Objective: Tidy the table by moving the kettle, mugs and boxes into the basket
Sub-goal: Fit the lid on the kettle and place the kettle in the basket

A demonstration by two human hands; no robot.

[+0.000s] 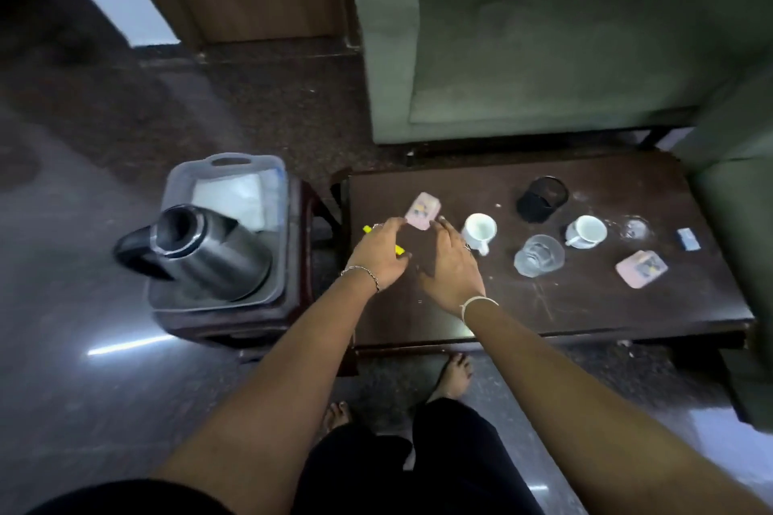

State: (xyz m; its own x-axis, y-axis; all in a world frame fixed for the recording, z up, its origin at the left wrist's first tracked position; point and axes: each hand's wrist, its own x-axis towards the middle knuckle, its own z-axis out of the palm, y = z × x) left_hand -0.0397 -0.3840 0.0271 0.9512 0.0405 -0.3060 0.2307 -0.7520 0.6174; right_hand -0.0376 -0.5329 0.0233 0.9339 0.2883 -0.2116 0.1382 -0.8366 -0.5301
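Pink box [423, 210] centre frame on table [585, 305], just above both hands' fingertips. Right hand [449, 263] nearer, fingers straight, holding nothing. Left hand [378, 253] covers yellow item [400, 250]; grip unclear.

Item count, by kind:

- Stainless steel kettle with black handle [205, 259]: one.
- Translucent grey plastic basket [231, 160]: one.
- White ceramic mugs [480, 231] [587, 231]: two.
- Flat pink rectangular boxes [423, 211] [641, 268]: two.
- Clear glass tumbler [538, 255]: one.
- Black mesh cylindrical holder [541, 199]: one.
- Small blue-and-white packet [688, 239]: one.
- Yellow object [400, 250], largely covered: one visible.
- Dark wooden table [585, 305]: one.
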